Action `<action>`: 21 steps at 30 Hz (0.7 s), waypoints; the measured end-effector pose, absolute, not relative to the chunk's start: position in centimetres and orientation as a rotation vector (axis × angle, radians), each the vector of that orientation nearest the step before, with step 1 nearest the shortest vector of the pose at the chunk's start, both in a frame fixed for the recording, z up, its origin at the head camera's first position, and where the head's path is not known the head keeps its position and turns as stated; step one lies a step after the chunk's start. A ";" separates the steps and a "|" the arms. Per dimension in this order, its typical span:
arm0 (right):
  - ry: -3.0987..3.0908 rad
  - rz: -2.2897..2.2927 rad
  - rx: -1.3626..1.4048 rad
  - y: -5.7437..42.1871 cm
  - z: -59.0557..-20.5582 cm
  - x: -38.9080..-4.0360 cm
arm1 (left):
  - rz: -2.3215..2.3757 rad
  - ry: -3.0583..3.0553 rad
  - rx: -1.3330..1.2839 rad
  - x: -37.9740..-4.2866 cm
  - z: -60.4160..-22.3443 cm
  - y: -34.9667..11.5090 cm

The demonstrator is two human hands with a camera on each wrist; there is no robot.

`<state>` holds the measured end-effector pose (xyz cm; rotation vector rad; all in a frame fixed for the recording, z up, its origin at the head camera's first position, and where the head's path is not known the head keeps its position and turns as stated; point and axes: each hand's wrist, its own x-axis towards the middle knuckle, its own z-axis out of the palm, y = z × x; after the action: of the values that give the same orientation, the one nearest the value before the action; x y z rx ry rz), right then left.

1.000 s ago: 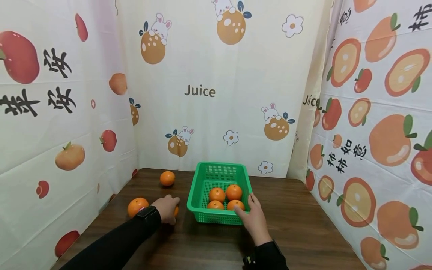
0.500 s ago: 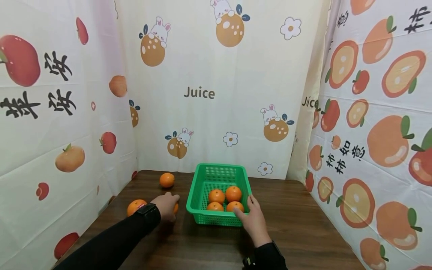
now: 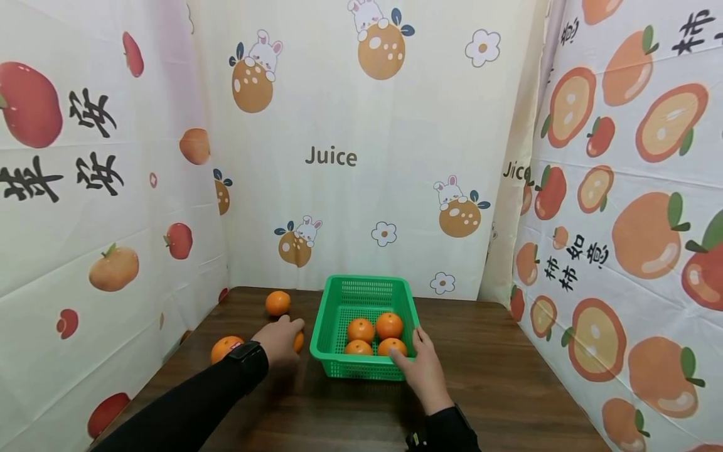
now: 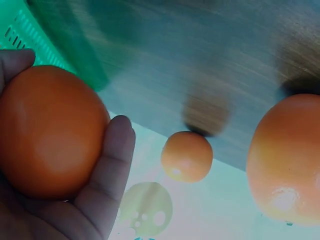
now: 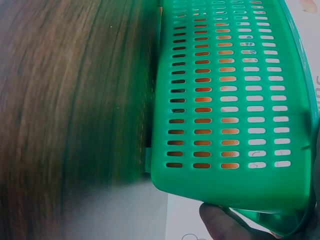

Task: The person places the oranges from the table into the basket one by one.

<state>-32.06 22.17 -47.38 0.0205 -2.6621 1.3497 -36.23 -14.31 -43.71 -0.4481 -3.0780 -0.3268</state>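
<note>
In the head view my left hand (image 3: 279, 344) holds an orange (image 3: 299, 342) just left of the green plastic basket (image 3: 367, 371). The left wrist view shows that orange (image 4: 55, 132) close up, fingers and thumb curled around it. My right hand (image 3: 425, 369) grips the basket's near right corner, thumb over the rim; in the right wrist view a fingertip (image 5: 222, 222) shows against the basket's slotted wall (image 5: 215, 185). Several oranges (image 3: 361, 330) sit inside the basket at its near end.
One loose orange (image 3: 278, 303) lies at the back left of the dark wooden table (image 3: 508, 376). Another orange (image 3: 226, 348) lies near my left wrist, partly hidden by it. Fruit-print cloths (image 3: 350, 207) enclose the table at the back and sides.
My left hand, with the orange in its fingers, has shifted slightly right and away from me, towards the basket. The right hand stays on the basket corner; the head view tilts a little.
</note>
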 end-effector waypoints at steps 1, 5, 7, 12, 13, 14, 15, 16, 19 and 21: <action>-2.661 1.352 0.022 22.2 -47.4 -32.1 | -0.338 -3.067 -0.438 -36.3 -43.7 -14.2; -2.654 1.355 0.025 22.1 -47.2 -32.1 | -0.370 -3.026 -0.424 -36.5 -43.4 -13.9; -2.655 1.351 0.022 22.2 -47.2 -32.1 | -0.382 -3.002 -0.433 -36.4 -43.3 -13.7; -2.654 1.348 0.019 22.1 -47.2 -32.0 | -0.424 -2.954 -0.456 -36.1 -43.0 -13.1; -2.653 1.347 0.022 22.1 -47.2 -32.0 | -0.427 -2.946 -0.457 -36.1 -43.0 -13.1; -2.655 1.346 0.020 22.1 -47.3 -32.0 | -0.443 -2.936 -0.462 -36.2 -43.0 -13.0; -2.657 1.344 0.021 22.1 -47.3 -32.0 | -0.449 -2.931 -0.462 -36.2 -43.0 -12.9; -2.658 1.344 0.023 22.1 -47.3 -32.0 | -0.455 -2.922 -0.466 -36.3 -43.0 -12.8; -2.656 1.343 0.036 22.1 -47.3 -31.9 | -0.444 -2.901 -0.473 -36.4 -42.8 -12.6; -2.652 1.350 0.043 22.1 -47.3 -31.8 | -0.434 -2.896 -0.471 -36.3 -42.5 -12.5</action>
<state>-31.81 22.13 -47.30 0.0429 -2.6521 1.3498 -36.28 -12.51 -42.53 -0.4708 -2.8956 -0.4343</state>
